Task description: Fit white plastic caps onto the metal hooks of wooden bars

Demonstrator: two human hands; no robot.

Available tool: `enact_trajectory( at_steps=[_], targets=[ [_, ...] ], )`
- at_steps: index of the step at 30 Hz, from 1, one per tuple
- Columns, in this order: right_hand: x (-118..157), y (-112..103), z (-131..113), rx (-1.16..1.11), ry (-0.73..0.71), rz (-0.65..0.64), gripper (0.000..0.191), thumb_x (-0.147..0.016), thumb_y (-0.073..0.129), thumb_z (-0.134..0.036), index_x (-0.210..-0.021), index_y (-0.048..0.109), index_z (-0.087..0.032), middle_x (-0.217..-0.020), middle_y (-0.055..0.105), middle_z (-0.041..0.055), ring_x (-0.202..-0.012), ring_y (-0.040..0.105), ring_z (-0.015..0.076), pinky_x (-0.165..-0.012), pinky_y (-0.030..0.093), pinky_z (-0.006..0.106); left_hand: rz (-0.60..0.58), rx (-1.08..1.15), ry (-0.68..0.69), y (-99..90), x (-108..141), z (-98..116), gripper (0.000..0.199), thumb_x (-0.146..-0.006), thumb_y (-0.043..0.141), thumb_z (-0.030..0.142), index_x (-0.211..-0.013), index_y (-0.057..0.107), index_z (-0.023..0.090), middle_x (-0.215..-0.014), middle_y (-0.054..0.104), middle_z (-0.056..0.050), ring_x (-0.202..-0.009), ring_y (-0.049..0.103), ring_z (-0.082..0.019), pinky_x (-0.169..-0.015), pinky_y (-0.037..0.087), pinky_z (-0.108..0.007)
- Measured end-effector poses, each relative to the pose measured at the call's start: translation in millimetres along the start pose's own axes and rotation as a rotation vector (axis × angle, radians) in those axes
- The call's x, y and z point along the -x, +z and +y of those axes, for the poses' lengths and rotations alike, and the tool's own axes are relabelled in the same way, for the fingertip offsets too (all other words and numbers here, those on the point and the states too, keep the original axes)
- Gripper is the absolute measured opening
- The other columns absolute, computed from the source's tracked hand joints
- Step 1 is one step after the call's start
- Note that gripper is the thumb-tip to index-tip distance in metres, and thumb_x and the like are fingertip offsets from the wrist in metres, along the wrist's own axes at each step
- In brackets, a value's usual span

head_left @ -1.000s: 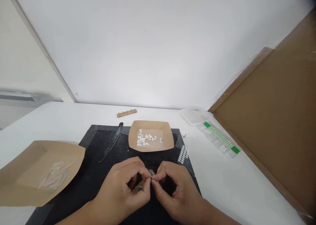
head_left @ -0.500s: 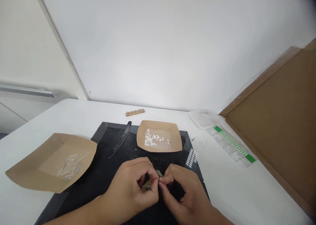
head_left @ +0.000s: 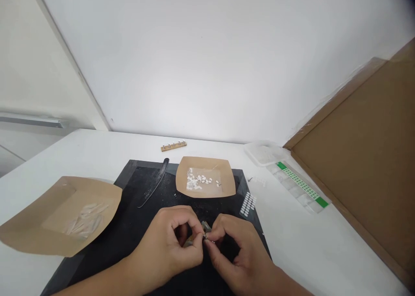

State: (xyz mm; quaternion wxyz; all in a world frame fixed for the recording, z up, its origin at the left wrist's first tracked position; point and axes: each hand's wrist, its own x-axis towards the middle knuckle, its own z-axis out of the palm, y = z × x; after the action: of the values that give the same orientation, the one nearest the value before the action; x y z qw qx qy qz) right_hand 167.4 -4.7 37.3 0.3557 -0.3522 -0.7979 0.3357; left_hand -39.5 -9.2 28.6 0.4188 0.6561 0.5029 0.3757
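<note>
Over the black mat point(head_left: 129, 226), my left hand point(head_left: 171, 239) and my right hand point(head_left: 240, 248) meet with their fingertips almost touching. Thumb and forefinger of each are pinched at a small metal piece point(head_left: 205, 236), mostly covered by the fingers, so its full shape cannot be made out. Behind the fingers shows part of a translucent greenish thing point(head_left: 204, 226) with some brown beside it, largely hidden by my left hand. A paper tray point(head_left: 227, 188) just beyond the hands holds small white oval pieces.
A larger paper tray point(head_left: 110, 205) on the left holds clear nail tips point(head_left: 86, 220). A black curved nail file point(head_left: 158, 181) lies on the mat. Farther back are a wooden strip with metal pegs point(head_left: 174, 146), a sheet of white ovals point(head_left: 248, 204) and a green-labelled clear case point(head_left: 301, 188).
The whole view has shifted slightly, so things appear a little further left. Both hands keep the same pinch, with only slight finger movement.
</note>
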Motion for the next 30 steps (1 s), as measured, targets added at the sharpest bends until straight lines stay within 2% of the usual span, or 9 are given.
enact_trajectory(
  at_steps=[6,11,21,30],
  targets=[
    [-1.7,-0.8,-2.2,-0.075,0.052,-0.014,0.010,-0.093,0.067,-0.016,-0.084,0.066,-0.021,-0.074,0.068,-0.0030,-0.064,0.062,0.0102,-0.061,0.046,0.020,-0.066,0.137,-0.175,-0.9,-1.0,2.1,0.006,-0.070,0.068,0.018,-0.066,0.071,0.014,-0.061,0.059,0.001,-0.050,0.044,-0.007,-0.047,0.031,-0.018],
    [-2.3,-1.5,-3.6,-0.142,0.095,-0.021,0.011,-0.094,0.068,-0.019,-0.083,0.066,-0.020,-0.074,0.069,-0.0018,-0.064,0.062,0.0111,-0.061,0.048,0.021,-0.114,0.252,-0.242,-2.1,-1.2,3.4,0.011,-0.071,0.073,0.023,-0.068,0.069,0.013,-0.059,0.056,0.002,-0.051,0.040,-0.007,-0.048,0.029,-0.019],
    [-1.6,-3.4,-3.9,-0.236,0.163,-0.041,0.014,-0.097,0.069,-0.026,-0.084,0.067,-0.019,-0.075,0.068,-0.0001,-0.064,0.063,0.0125,-0.060,0.049,0.023,-0.203,0.347,-0.231,-7.8,-4.2,1.6,0.022,-0.079,0.078,0.033,-0.076,0.073,0.012,-0.065,0.063,-0.001,-0.057,0.045,-0.009,-0.054,0.035,-0.022],
    [-2.4,-5.1,-0.5,-0.106,0.019,-0.004,0.012,-0.097,0.066,-0.018,-0.085,0.067,-0.020,-0.076,0.068,-0.0011,-0.066,0.063,0.0119,-0.063,0.048,0.022,-0.152,0.267,-0.157,-5.3,-3.1,-1.2,0.013,-0.077,0.078,0.024,-0.077,0.074,0.011,-0.065,0.060,0.001,-0.052,0.043,-0.006,-0.048,0.030,-0.018]
  ],
)
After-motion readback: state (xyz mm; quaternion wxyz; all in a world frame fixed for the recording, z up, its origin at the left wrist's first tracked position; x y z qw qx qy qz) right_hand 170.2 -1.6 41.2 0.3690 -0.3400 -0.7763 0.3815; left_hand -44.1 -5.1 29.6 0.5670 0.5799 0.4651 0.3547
